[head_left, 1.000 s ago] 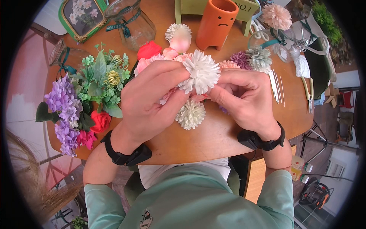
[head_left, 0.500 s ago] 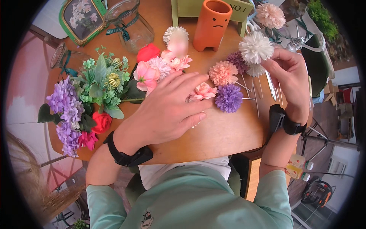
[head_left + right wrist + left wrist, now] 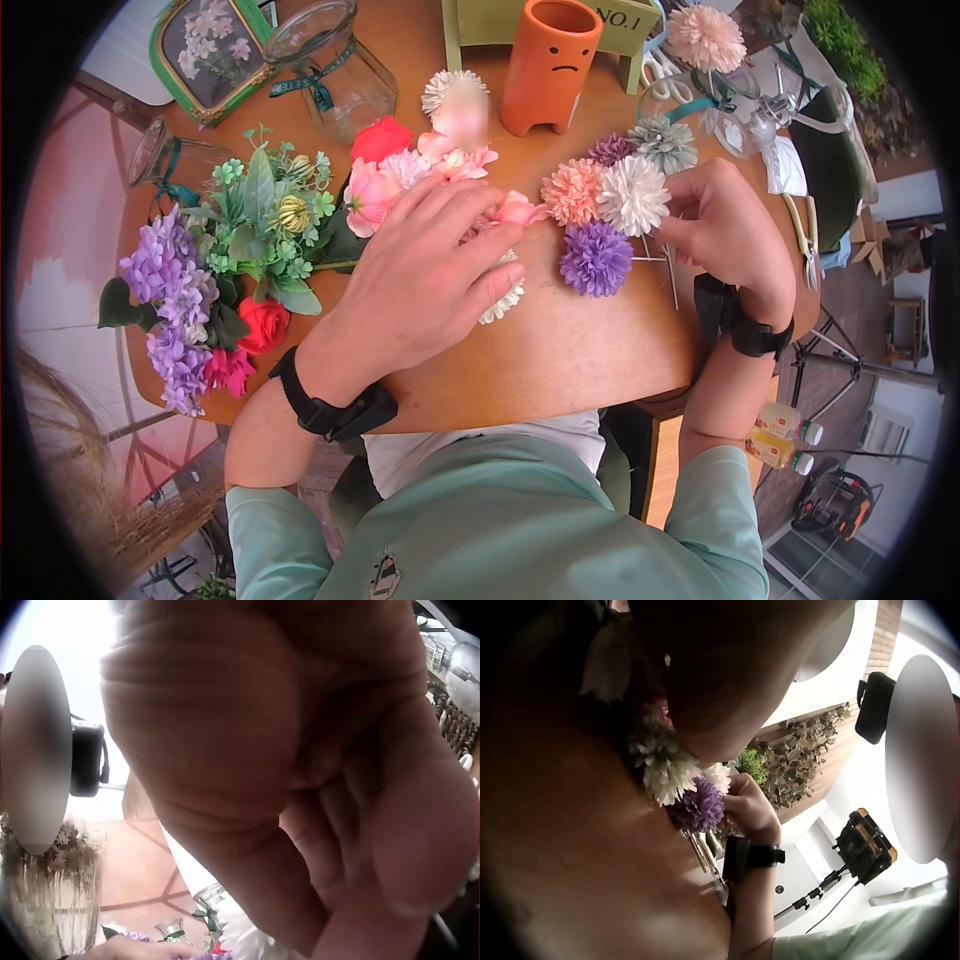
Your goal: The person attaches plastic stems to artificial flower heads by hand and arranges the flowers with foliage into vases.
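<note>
A white pompom-like artificial flower [image 3: 634, 196] is pinched near its stem by my right hand [image 3: 728, 225], thumb and fingertips just behind the bloom. It sits among a peach flower [image 3: 572, 192], a purple flower [image 3: 596, 260] and a grey-green one [image 3: 663, 145]. In the right wrist view the curled fingers fill most of the frame. My left hand [image 3: 420, 275] lies with fingers loosely extended over pink blooms [image 3: 372, 195] and partly covers a cream flower [image 3: 502, 290]. From the left wrist, the purple flower [image 3: 699, 806] shows beside my right hand [image 3: 751, 808].
Green sprigs [image 3: 262, 215], purple blossoms [image 3: 165, 270] and a red rose [image 3: 263, 323] lie at the left. Behind stand a glass vase [image 3: 345, 85], a picture frame [image 3: 213, 50] and an orange sad-faced pot [image 3: 553, 75]. Pliers [image 3: 806, 240] lie near the right edge.
The white flower went from between both hands out to the right in my right hand, then down beside the peach and purple flowers. My left hand let go and lowered over the pink blooms.
</note>
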Demonstrator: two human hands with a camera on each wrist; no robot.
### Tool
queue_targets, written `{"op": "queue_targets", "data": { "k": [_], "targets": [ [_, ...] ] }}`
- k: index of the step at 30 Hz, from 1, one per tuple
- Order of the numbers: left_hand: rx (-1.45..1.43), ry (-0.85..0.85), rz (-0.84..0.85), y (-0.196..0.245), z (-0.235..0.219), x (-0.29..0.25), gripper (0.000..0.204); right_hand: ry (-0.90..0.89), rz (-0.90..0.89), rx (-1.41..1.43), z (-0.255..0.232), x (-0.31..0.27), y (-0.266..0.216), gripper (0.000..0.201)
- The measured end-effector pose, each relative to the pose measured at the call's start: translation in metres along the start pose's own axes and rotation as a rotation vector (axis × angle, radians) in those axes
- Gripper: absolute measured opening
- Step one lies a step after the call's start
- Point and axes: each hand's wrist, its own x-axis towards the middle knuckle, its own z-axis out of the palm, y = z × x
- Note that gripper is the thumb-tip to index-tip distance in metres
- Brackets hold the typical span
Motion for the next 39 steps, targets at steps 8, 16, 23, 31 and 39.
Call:
{"op": "queue_targets", "data": {
  "k": [8, 16, 23, 31, 39],
  "targets": [
    [0.217, 0.151, -0.106, -0.006, -0.011, 0.004, 0.028, 0.041, 0.029, 0.119, -0.020, -0.017, -0.001, 0.014],
    [0.154, 0.052, -0.151, -0.013, 0.001, 0.001, 0.031, 0.419, 0.233, -0.131, -0.072, -0.006, 0.094, 0.024],
    [0.010, 0.090, -0.171, -0.007, -0.005, 0.001, 0.031, 0.286, 0.367, -0.162, -0.074, -0.006, 0.109, 0.026],
    [0.005, 0.176, -0.115, -0.011, -0.002, 0.000, 0.034, 0.159, 0.380, -0.061, -0.066, -0.001, 0.095, 0.019],
    [-0.190, 0.325, -0.131, -0.010, -0.007, -0.001, 0.028, 0.190, 0.338, -0.225, -0.048, 0.013, 0.072, 0.019]
  ]
}}
